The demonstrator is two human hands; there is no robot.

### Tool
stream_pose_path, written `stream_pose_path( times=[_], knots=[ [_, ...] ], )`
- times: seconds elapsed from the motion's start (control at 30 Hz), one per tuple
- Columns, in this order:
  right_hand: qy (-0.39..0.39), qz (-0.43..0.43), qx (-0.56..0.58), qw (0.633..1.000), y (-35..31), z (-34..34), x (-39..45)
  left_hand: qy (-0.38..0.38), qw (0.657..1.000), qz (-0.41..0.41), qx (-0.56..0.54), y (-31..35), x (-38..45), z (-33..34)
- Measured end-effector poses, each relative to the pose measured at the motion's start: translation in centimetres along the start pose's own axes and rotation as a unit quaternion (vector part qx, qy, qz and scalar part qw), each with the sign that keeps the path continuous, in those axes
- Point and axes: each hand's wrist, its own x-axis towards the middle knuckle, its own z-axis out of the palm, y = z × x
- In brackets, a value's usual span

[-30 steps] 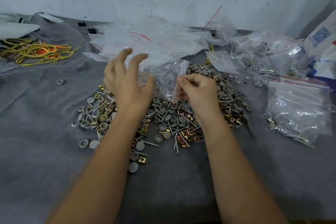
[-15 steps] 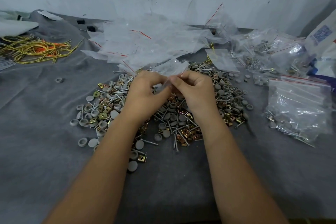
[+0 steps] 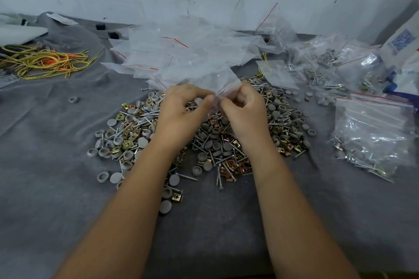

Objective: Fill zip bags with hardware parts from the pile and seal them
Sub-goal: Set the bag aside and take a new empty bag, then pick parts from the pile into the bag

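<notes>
A clear zip bag (image 3: 223, 82) is held just above the hardware pile (image 3: 136, 129) of grey caps, screws and brass clips. My left hand (image 3: 181, 111) pinches the bag's edge between thumb and fingers. My right hand (image 3: 246, 112) pinches the same edge right beside it, so the two hands nearly touch. The bag's lower part is hidden behind my hands, and I cannot see what is inside it.
Empty zip bags (image 3: 181, 56) lie heaped behind the pile. Filled bags (image 3: 374, 133) sit at the right, with more (image 3: 335, 61) behind them. Yellow and orange wires (image 3: 45, 62) lie at the far left. A lone grey cap (image 3: 74, 99) rests on the grey cloth (image 3: 56, 188).
My left hand, open and raised a second ago, came down and pinched the bag next to my right hand. Both hands now hold the bag's edge close together, slightly lower.
</notes>
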Motion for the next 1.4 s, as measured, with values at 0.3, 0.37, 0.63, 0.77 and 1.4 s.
stream_pose_path(
  times=[0.3, 0.37, 0.63, 0.77, 1.4],
  knots=[
    [0.001, -0.012, -0.034, 0.999, -0.2, 0.1, -0.2, -0.029, 0.991, 0.086, 0.098, -0.1, -0.1, 0.5],
    [-0.012, -0.027, -0.048, 0.998, -0.3, 0.4, -0.3, -0.043, 0.988, 0.084, 0.118, -0.5, 0.0, 0.5],
    [0.076, -0.076, -0.102, 0.989, -0.2, 0.5, -0.2, 0.177, 0.973, 0.068, 0.134, 0.0, -0.2, -0.2],
    [0.068, -0.086, -0.118, 0.987, -0.1, 0.8, -0.4, 0.214, 0.942, 0.175, 0.192, -0.2, -0.3, -0.6],
    [-0.116, -0.132, -0.492, 0.853, 0.8, 0.5, -0.5, 0.077, 0.974, -0.096, 0.191, -3.0, 0.5, -1.7]
  ],
)
